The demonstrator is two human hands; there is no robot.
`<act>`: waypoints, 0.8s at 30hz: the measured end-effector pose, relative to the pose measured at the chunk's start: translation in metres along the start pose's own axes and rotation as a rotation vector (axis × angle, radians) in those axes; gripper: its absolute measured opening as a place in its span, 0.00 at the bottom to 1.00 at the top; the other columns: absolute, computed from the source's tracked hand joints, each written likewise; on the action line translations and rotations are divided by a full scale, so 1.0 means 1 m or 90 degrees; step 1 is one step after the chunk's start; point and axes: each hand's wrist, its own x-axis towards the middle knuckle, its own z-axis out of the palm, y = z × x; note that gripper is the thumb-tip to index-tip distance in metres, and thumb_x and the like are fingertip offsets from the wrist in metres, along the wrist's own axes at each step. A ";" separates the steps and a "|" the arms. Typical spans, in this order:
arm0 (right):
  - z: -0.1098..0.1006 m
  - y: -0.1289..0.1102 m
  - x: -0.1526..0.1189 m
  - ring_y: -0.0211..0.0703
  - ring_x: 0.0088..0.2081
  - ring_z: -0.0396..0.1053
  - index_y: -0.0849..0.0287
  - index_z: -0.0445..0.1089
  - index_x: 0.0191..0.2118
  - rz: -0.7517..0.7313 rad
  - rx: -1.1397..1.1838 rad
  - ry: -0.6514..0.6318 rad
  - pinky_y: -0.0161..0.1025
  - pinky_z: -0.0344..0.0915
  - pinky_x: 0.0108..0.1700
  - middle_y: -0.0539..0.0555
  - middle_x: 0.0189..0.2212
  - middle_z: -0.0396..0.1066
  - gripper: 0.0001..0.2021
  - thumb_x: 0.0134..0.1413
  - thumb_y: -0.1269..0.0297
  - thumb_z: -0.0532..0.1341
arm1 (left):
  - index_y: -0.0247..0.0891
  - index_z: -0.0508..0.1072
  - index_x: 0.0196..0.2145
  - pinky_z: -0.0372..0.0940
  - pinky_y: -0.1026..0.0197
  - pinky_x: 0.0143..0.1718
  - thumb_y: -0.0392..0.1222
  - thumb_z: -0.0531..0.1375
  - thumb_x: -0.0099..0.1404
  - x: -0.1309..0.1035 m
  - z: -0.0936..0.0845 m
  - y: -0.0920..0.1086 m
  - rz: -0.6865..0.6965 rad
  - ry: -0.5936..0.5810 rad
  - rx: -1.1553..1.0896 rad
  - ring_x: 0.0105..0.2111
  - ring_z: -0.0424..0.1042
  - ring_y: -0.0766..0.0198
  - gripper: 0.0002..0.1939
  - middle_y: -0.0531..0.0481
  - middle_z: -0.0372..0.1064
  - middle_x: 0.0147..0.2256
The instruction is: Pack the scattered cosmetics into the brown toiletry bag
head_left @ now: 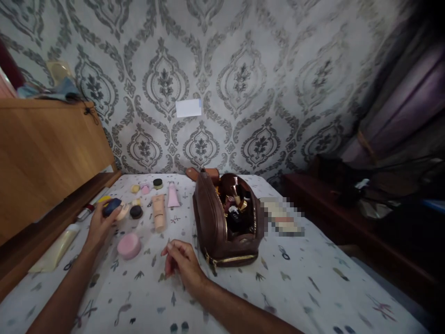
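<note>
My left hand [99, 225] has its fingers closed around a dark blue rounded container [111, 207] at the left of the bed-like surface; its exact kind is unclear. Close to those fingertips are a cream-coloured item [123, 212] and a small jar with a black lid [136, 212]. My right hand [184, 264] hovers low in front of the brown bag, fingers loosely curled and slightly apart, with nothing visible in them. The brown cosmetic bag [212, 218] stands unzipped, several small cosmetics inside. Between the hands lies a round pink container [129, 246].
Peach tube [159, 213], pink tube [173, 195] and several small jars, one black-lidded [157, 184], stand behind. A large cream tube [55, 250] lies far left by the wooden board [52, 162]. A blurred-out item [283, 217] is right of the bag. Patterned wallpaper [239, 79] backs everything.
</note>
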 end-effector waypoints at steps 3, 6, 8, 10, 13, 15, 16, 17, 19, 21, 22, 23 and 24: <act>-0.001 -0.001 0.001 0.32 0.17 0.62 0.62 0.70 0.32 0.005 0.035 -0.002 0.31 0.54 0.22 0.47 0.15 0.67 0.26 0.47 0.39 0.64 | 0.41 0.67 0.51 0.70 0.58 0.38 0.59 0.62 0.55 -0.009 0.006 0.025 -0.008 -0.036 -0.057 0.46 0.70 0.51 0.30 0.45 0.68 0.49; -0.003 -0.003 0.003 0.37 0.23 0.71 0.63 0.71 0.41 0.019 0.106 -0.017 0.30 0.57 0.22 0.51 0.24 0.73 0.28 0.46 0.40 0.66 | 0.39 0.69 0.49 0.67 0.54 0.49 0.56 0.64 0.54 -0.026 0.015 0.054 0.066 -0.171 -0.073 0.50 0.68 0.49 0.29 0.45 0.70 0.48; -0.003 -0.005 0.004 0.41 0.29 0.75 0.61 0.70 0.46 0.031 0.163 -0.034 0.31 0.61 0.23 0.55 0.32 0.76 0.29 0.47 0.41 0.67 | 0.38 0.68 0.51 0.66 0.54 0.50 0.55 0.66 0.53 -0.041 0.023 0.069 0.107 -0.289 -0.103 0.51 0.68 0.48 0.31 0.43 0.69 0.50; -0.004 -0.008 0.006 0.44 0.34 0.77 0.60 0.70 0.47 0.054 0.219 -0.066 0.32 0.65 0.26 0.57 0.39 0.77 0.28 0.50 0.41 0.66 | 0.38 0.67 0.51 0.65 0.54 0.51 0.53 0.67 0.53 -0.055 0.030 0.079 0.120 -0.403 -0.117 0.51 0.68 0.48 0.31 0.43 0.68 0.50; -0.005 -0.011 0.008 0.43 0.37 0.76 0.60 0.72 0.46 0.119 0.304 -0.108 0.34 0.69 0.30 0.56 0.40 0.77 0.24 0.56 0.43 0.62 | 0.40 0.66 0.55 0.63 0.54 0.54 0.51 0.67 0.56 -0.070 0.038 0.084 0.113 -0.517 -0.114 0.52 0.67 0.49 0.31 0.44 0.67 0.51; -0.006 -0.011 0.009 0.39 0.34 0.75 0.60 0.72 0.45 0.161 0.356 -0.101 0.33 0.70 0.31 0.54 0.38 0.77 0.21 0.58 0.46 0.62 | 0.41 0.65 0.56 0.62 0.54 0.55 0.51 0.67 0.56 -0.074 0.039 0.084 0.103 -0.538 -0.113 0.53 0.66 0.50 0.32 0.44 0.66 0.52; -0.007 -0.011 0.010 0.37 0.32 0.75 0.60 0.72 0.44 0.174 0.377 -0.090 0.32 0.70 0.31 0.52 0.36 0.77 0.19 0.58 0.48 0.63 | 0.41 0.64 0.56 0.62 0.54 0.55 0.50 0.67 0.56 -0.075 0.039 0.083 0.099 -0.542 -0.116 0.54 0.66 0.49 0.32 0.44 0.66 0.52; -0.008 -0.011 0.010 0.36 0.31 0.74 0.60 0.72 0.43 0.180 0.392 -0.077 0.31 0.70 0.31 0.51 0.35 0.77 0.18 0.57 0.50 0.65 | 0.42 0.64 0.56 0.61 0.54 0.56 0.50 0.68 0.56 -0.075 0.039 0.082 0.096 -0.547 -0.122 0.55 0.65 0.49 0.33 0.44 0.66 0.53; -0.009 -0.011 0.010 0.35 0.31 0.73 0.59 0.72 0.43 0.173 0.412 -0.057 0.31 0.71 0.32 0.50 0.34 0.77 0.17 0.53 0.54 0.69 | 0.42 0.63 0.57 0.60 0.53 0.57 0.50 0.68 0.56 -0.074 0.039 0.080 0.093 -0.563 -0.137 0.56 0.64 0.49 0.34 0.44 0.65 0.54; -0.009 -0.012 0.010 0.34 0.32 0.74 0.58 0.72 0.43 0.151 0.422 -0.050 0.31 0.71 0.35 0.50 0.35 0.77 0.18 0.48 0.58 0.72 | 0.43 0.62 0.58 0.59 0.52 0.59 0.49 0.68 0.56 -0.074 0.040 0.078 0.091 -0.574 -0.150 0.57 0.63 0.49 0.35 0.43 0.65 0.55; -0.009 -0.012 0.009 0.34 0.33 0.74 0.58 0.72 0.44 0.141 0.427 -0.053 0.31 0.72 0.36 0.49 0.36 0.77 0.19 0.46 0.60 0.73 | 0.43 0.61 0.59 0.58 0.52 0.59 0.49 0.68 0.56 -0.074 0.041 0.077 0.088 -0.570 -0.152 0.58 0.63 0.49 0.36 0.43 0.64 0.56; -0.009 -0.013 0.009 0.34 0.34 0.74 0.58 0.72 0.44 0.135 0.432 -0.056 0.31 0.72 0.38 0.49 0.37 0.77 0.21 0.45 0.60 0.74 | 0.43 0.61 0.59 0.58 0.53 0.60 0.49 0.68 0.55 -0.075 0.042 0.076 0.082 -0.558 -0.151 0.58 0.63 0.49 0.37 0.43 0.64 0.57; -0.009 -0.013 0.008 0.35 0.35 0.74 0.58 0.73 0.45 0.130 0.437 -0.058 0.31 0.72 0.38 0.49 0.37 0.77 0.21 0.43 0.61 0.75 | 0.43 0.60 0.60 0.58 0.53 0.60 0.50 0.69 0.55 -0.077 0.044 0.075 0.074 -0.540 -0.148 0.59 0.62 0.48 0.38 0.43 0.63 0.57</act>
